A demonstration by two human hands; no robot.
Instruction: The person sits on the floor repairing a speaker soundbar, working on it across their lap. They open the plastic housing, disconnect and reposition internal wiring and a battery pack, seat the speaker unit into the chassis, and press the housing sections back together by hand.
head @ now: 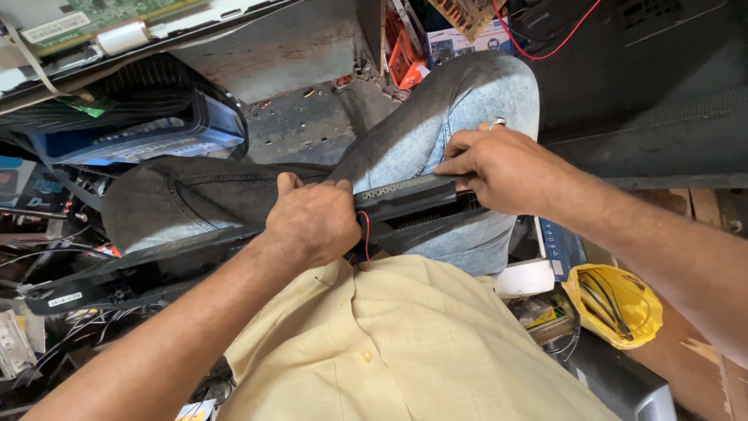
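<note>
The long black plastic strip (pixel 234 253) lies across the person's lap, still in one piece. The left hand (pixel 312 222) is clenched around its middle beside a red wire (pixel 366 234); the right hand (pixel 499 168) pinches its upper edge, only starting to pry

Open floor (pixel 312 125) ahead of the knee (pixel 483 86); stacked black panels (pixel 117 117) and yellow bag (pixel 615 304) crowd both sides.

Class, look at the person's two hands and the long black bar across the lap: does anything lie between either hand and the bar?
Nothing visible does. The left hand and right hand both grip the long black bar directly; a red wire hangs beside the left hand, not between.
</note>
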